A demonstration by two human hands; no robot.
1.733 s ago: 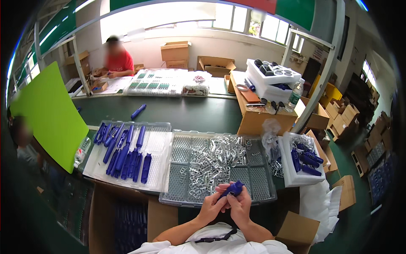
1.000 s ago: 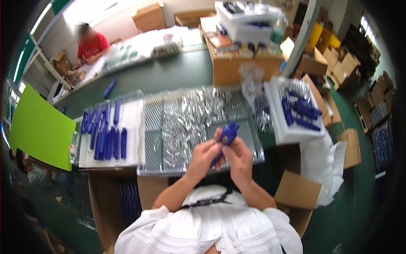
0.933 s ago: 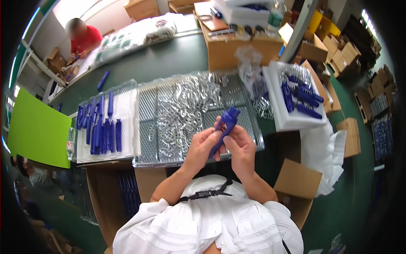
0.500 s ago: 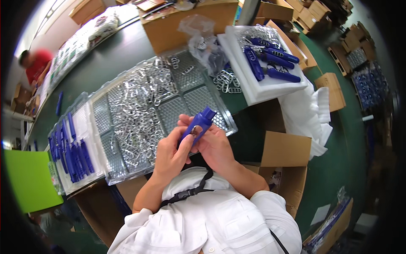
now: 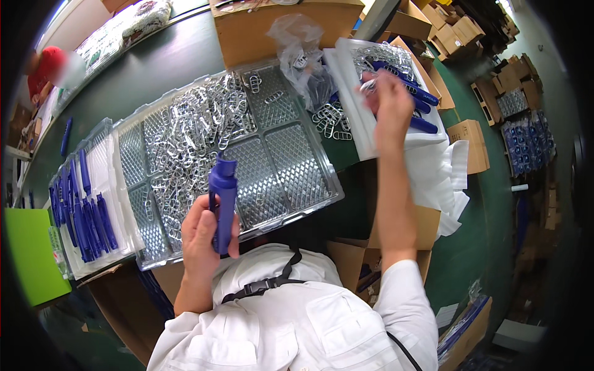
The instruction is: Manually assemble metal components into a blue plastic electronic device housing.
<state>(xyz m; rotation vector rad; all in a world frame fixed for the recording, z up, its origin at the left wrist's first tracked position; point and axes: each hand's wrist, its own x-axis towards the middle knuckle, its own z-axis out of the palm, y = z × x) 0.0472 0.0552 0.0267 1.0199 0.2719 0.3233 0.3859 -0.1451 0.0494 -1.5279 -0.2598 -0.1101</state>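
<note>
Right hand (image 5: 391,106) moved off casing (image 5: 224,196): blue, tubular, stepped near top.

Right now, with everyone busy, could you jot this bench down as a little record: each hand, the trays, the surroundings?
Left hand: holds a blue handle
Right hand: at the white foam box, blurred; a silvery loop shows by its fingers, but whether gripped I cannot tell
Middle: clear divided tray with heaped metal loops
Left side: white-lined tray with more blue handles
Foam box contents: blue pieces, metal loops
Nearby: clear plastic bag, green panel
</note>
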